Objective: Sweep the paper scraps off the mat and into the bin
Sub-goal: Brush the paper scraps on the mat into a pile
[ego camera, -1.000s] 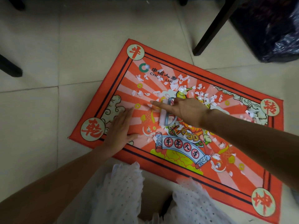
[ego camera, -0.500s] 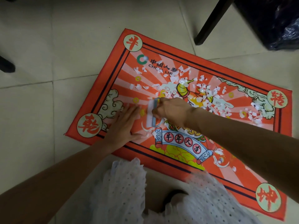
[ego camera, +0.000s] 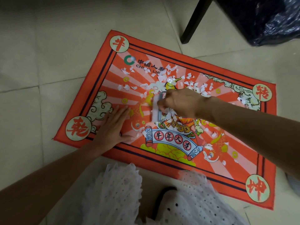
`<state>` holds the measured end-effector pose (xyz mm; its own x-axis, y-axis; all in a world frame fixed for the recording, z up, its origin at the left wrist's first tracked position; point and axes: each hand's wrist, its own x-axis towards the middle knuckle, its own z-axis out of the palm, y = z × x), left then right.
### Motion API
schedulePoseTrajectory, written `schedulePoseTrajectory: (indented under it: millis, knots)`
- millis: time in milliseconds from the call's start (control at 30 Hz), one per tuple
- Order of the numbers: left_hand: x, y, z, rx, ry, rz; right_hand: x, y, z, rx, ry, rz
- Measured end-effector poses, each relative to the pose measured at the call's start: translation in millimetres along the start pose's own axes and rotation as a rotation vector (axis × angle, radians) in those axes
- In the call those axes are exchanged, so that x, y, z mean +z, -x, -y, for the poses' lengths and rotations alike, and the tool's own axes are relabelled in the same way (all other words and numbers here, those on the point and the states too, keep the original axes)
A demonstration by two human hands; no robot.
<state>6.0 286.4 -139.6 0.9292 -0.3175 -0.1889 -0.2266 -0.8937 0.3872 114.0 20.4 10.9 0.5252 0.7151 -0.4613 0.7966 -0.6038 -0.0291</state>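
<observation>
Orange-red mat (ego camera: 100,88) lies on pale floor tiles. Your right hand (ego camera: 180,103) curls its grip around a small white brush (ego camera: 156,109), whose long axis runs toward and away from you. Most paper scraps (ego camera: 172,78) lie just beyond and to the right of that grip. Your left hand (ego camera: 113,125) presses flat, fingers straight. The black-bagged bin (ego camera: 267,20) stands far right, past a dark furniture leg (ego camera: 194,21).

Tiled floor (ego camera: 40,54), dark furniture leg (ego camera: 194,21), white dress (ego camera: 116,195)
</observation>
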Motion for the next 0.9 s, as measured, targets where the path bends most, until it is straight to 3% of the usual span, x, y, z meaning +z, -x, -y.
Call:
schedulePoseTrajectory:
  millis: [167, 500, 900]
  knots:
    - [0.3, 5.0, 4.5, 0.01, -0.029, -0.004, 8.2, -18.1, 39.5, -0.204, -0.091, 0.004]
    - [-0.2, 10.8, 0.3, 0.018, -0.042, 0.027, 26.7, -28.5, 61.9, -0.28, 0.06, 0.11]
    - [-1.3, 9.6, -4.3, 0.03, -0.037, 0.076, 16.1, 4.4, -12.3, -0.08, 0.25, 0.185]
